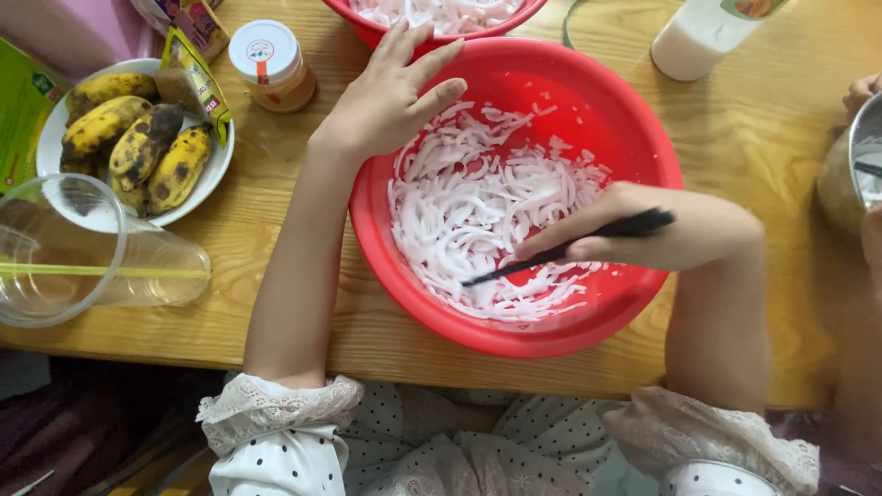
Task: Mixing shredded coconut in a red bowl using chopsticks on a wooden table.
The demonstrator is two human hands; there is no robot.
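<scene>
Cut off by the top edge beyond the left hand's fingers [418, 57]: second red bowl [367, 28], white bottle [698, 37].

Glossy plastic on grained wood

My red basin [634, 138] is smooth, shiny plastic; the counter [744, 129] is varnished wood; the cup [83, 253] is clear plastic.

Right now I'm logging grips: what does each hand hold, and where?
Right hand pinches a thin black utensil mid-length; left hand holds nothing, resting on the red plastic basin.
</scene>
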